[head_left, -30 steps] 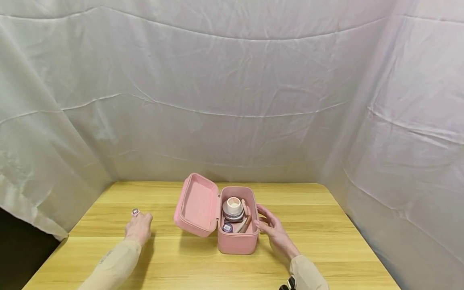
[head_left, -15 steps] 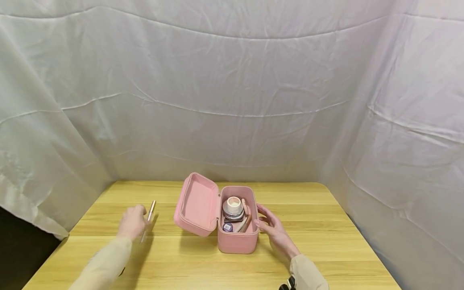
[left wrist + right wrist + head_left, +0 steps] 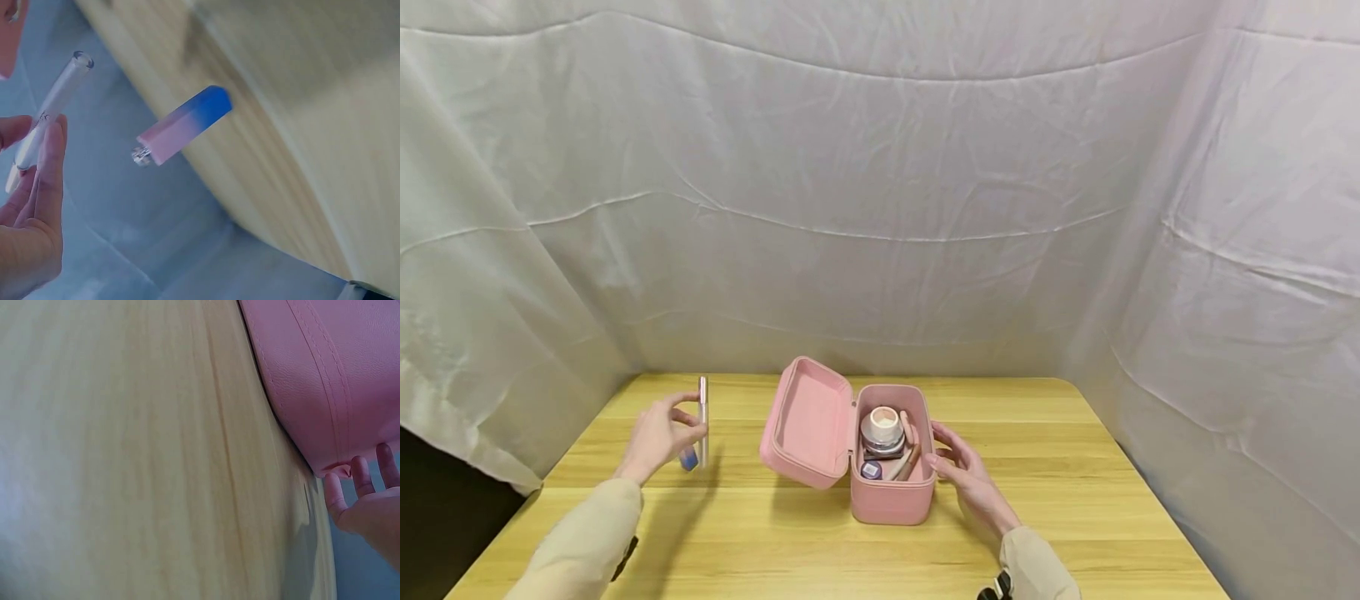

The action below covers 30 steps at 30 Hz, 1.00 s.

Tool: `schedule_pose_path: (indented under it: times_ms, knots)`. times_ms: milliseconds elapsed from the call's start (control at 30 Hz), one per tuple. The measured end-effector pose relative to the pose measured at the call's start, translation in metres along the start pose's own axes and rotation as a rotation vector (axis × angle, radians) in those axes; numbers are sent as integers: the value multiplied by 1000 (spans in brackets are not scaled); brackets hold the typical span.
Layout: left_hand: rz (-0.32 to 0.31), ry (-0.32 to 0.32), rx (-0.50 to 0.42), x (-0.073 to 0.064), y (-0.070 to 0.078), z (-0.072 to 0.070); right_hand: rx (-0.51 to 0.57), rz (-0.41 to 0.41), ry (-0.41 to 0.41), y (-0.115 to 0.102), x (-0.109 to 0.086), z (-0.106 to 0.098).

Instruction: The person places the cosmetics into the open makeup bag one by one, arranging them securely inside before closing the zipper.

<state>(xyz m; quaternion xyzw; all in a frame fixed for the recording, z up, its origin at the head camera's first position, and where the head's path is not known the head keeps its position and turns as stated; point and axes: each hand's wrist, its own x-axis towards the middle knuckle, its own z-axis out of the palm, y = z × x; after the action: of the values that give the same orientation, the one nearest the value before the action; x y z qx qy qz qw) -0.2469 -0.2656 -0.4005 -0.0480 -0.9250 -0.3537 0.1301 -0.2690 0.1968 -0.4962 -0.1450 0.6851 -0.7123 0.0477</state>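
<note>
In the head view my left hand (image 3: 658,433) pinches a slim clear cosmetic tube (image 3: 703,417) with a shiny pinkish upper end, holding it upright above the table's left side. The left wrist view shows the clear tube (image 3: 53,112) between thumb and fingers. Just beside that hand stands a blue-and-pink cosmetic tube (image 3: 187,125) with a crystal-like knob; the hand partly hides it in the head view. My right hand (image 3: 972,479) rests its fingers against the right side of an unzipped pink cosmetic case (image 3: 891,504). Its fingers (image 3: 362,478) touch the case's outer wall.
The case's lid (image 3: 811,421) hangs out to the left. Inside the case are a cream jar (image 3: 884,425), a small purple-rimmed round item (image 3: 871,471) and several slim tubes. Pale curtains (image 3: 880,167) surround the wooden table (image 3: 775,558) at the back and sides.
My left hand has lifted the slim tube off the table and drawn back left, uncovering part of the blue-and-pink tube. My right hand and the case have stayed put.
</note>
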Motion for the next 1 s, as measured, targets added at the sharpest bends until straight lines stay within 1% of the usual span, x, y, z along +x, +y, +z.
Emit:
schedule_pose_path:
  times_ms: [133, 267, 500, 600, 667, 767, 900, 1000]
  knots:
    - [23, 23, -3, 0, 7, -7, -3, -6, 1, 0, 0, 0]
    - [45, 58, -8, 2, 18, -12, -4, -7, 5, 0, 0, 0]
    - [85, 197, -65, 4, 44, -21, -6, -7, 0, 0, 0, 0]
    - [112, 238, -76, 5, 57, -23, -1, -13, -4, -1, -1, 1]
    - [125, 250, -80, 5, 66, -23, 0, -10, -3, -1, -1, 1]
    - [133, 252, -106, 5, 79, -21, -1, -11, 0, -1, 0, 1]
    - [154, 250, -130, 6, 93, -15, -4, -12, 1, -1, 0, 1]
    - [191, 241, -142, 7, 103, -7, -8, -11, -4, 0, 0, 0]
